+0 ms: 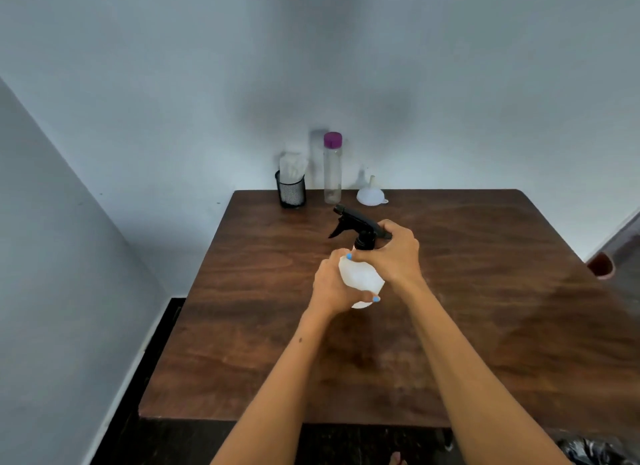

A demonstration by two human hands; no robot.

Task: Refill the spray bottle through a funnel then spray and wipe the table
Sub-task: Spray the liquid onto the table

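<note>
A white spray bottle (pixel 360 277) with a black trigger head (pixel 356 224) stands in the middle of the brown wooden table (pixel 485 308). My left hand (pixel 332 284) wraps around the bottle's white body. My right hand (pixel 394 253) grips the black collar and the back of the trigger head. A white funnel (pixel 371 193) rests mouth down at the table's far edge. Beside it stands a tall clear bottle (pixel 332 173) with a purple cap. A black mesh cup (pixel 291 189) holds white cloths or tissues.
The table stands against a pale wall, with another wall close on the left. A reddish-brown object (pixel 602 264) shows past the table's right edge. A dark crumpled bag (pixel 588 451) lies on the floor at the bottom right.
</note>
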